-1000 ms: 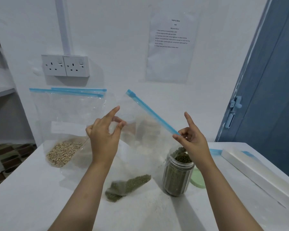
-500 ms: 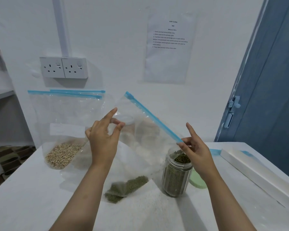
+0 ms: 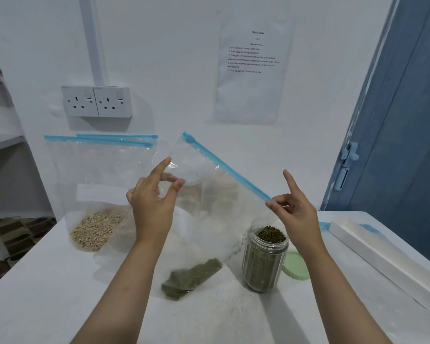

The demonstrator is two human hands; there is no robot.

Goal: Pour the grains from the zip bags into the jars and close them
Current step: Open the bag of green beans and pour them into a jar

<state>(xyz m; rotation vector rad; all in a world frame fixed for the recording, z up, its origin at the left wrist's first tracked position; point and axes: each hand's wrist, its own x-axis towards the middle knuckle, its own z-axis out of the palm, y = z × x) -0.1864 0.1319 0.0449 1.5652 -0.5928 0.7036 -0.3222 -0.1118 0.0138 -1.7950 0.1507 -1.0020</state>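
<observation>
I hold a clear zip bag (image 3: 216,194) with a blue zip strip tilted above the table. My left hand (image 3: 152,202) pinches its side edge; my right hand (image 3: 293,207) pinches the lower end of the zip. A small heap of green grains (image 3: 191,276) lies in the bag's bottom corner, resting on the table. To the right stands an open clear jar (image 3: 265,261) filled with green grains to the rim. Its pale green lid (image 3: 296,265) lies flat behind it. A second zip bag (image 3: 97,229) with beige grains leans at the back left.
The white table (image 3: 47,294) has a long white box (image 3: 387,259) along its right edge. Another jar shows dimly through the held bag. A double wall socket (image 3: 97,101) and a taped paper sheet (image 3: 251,68) are on the wall; a blue door (image 3: 407,120) is at right.
My right hand dipped toward the jar mouth with the zip end, then rose back. The left hand's grip and the green grains in the bag's corner stayed much the same.
</observation>
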